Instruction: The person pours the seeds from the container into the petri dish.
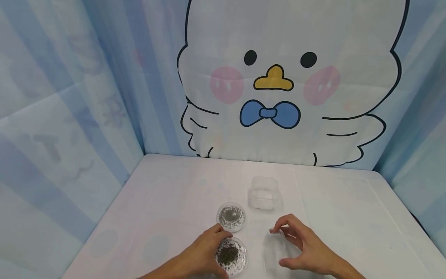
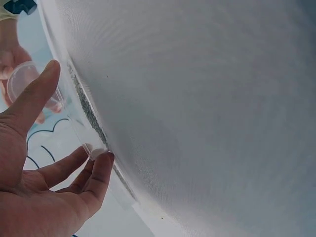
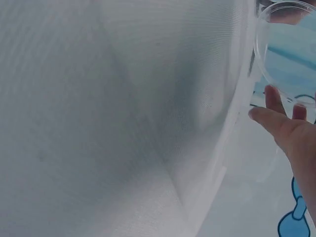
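Observation:
In the head view my left hand [image 1: 207,250] holds the nearer clear round dish [image 1: 240,261] between thumb and fingers. Dark granules [image 1: 228,255] are heaped loosely in it. In the left wrist view the same dish [image 2: 81,128] appears edge-on, with thumb and fingertips at its rim. To its right, my right hand [image 1: 310,248] grips a clear round lid [image 3: 260,49] by the edge, tilted up off the table. The left wrist view also catches this lid [image 2: 22,81]. A second clear dish [image 1: 231,217] of dark granules lies just beyond my left fingers.
A clear plastic box [image 1: 265,197] stands behind the dishes, slightly to the right. The white cloth-covered table [image 1: 167,186] meets patterned curtains [image 1: 69,116] at the left, back and right. A cartoon bird is printed on the back cloth [image 1: 275,143].

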A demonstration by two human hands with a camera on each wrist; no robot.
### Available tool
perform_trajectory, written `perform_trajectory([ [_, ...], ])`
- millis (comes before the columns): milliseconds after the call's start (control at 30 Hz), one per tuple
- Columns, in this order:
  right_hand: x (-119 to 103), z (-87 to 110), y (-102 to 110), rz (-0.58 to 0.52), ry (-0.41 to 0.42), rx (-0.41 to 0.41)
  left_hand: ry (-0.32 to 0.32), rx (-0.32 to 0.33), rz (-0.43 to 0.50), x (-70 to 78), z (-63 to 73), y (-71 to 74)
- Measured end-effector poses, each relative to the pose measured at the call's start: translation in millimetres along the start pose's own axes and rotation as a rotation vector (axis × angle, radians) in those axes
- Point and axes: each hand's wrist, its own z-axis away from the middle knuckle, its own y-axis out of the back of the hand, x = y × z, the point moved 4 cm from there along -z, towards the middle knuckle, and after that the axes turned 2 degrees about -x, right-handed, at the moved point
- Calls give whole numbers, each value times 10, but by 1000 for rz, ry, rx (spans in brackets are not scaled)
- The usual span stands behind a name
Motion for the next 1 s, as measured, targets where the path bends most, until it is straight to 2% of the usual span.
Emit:
perform_trajectory([
  [133, -37, -20, -1, 21, -58, 2, -17, -22, -16, 82, 29, 80],
  [267, -72, -54, -2, 20, -101, 8, -27, -14, -47, 171, 65, 136],
  [333, -80, -76, -8, 5, -116, 16, -3, -16, -52, 258, 91, 185],
  [467, -91, -128, -37, 4, -140, 26, -2, -7, -89, 306, 118, 201],
  [567, -125, -186, -98, 25, -107, 0, 4, -5, -94, 309, 156, 229],
  [633, -158, -234, -154, 63, -55, -25, 18, 2, -90, 298, 191, 265],
  [867, -233, -436, -454, 390, 113, -94, 74, 27, -100, 236, 320, 503],
  [1000, -243, -523, -689, 506, 160, -163, 109, 33, -124, 160, 376, 596],
])
